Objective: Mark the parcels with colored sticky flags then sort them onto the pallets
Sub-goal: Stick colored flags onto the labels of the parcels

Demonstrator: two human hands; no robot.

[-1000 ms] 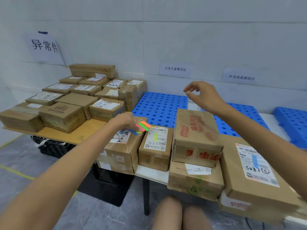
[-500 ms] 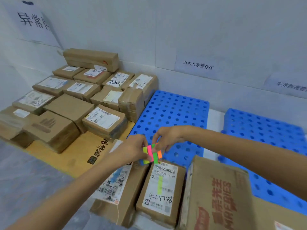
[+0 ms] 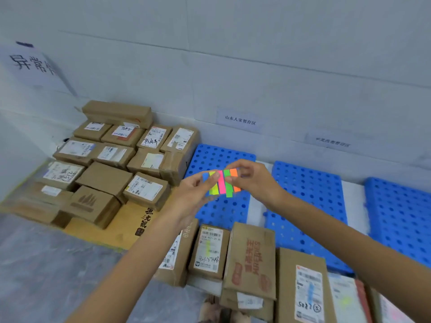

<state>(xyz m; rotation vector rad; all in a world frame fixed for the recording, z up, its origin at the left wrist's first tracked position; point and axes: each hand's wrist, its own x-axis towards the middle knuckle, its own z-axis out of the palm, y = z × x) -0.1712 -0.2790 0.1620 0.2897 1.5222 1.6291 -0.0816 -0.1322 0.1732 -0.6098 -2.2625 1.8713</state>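
On the far left, a white paper sign with black handwritten characters (image 3: 32, 64) hangs on the pale panelled wall (image 3: 256, 54); below it a crowd of brown cardboard parcels with white shipping labels (image 3: 105, 164) sits packed on a yellowish wooden board (image 3: 130, 229), with grey mottled floor (image 3: 46, 264) in front. Right of the board, the left hand (image 3: 193, 194) holds up a small pad of sticky flags in blue, yellow, pink, green and orange strips (image 3: 221, 183), thumb laid across its left strips and fingers curled behind; the right hand (image 3: 256, 180) meets it from the other side, thumb and fingertips pinching the pad's upper right edge by the green and orange strips. Both hands hover above the first blue perforated plastic pallet (image 3: 217, 157); a second blue pallet (image 3: 310, 190) and a third (image 3: 401, 210) lie further right, parted by strips of white surface (image 3: 255, 210). Two small white printed labels (image 3: 240, 120) are stuck to the wall above the pallets. Near the bottom edge stands a row of cartons: a labelled parcel bearing a yellow-green flag (image 3: 208, 249), a carton with red print (image 3: 253, 255), and a parcel with a blue flag on its label (image 3: 307, 292).
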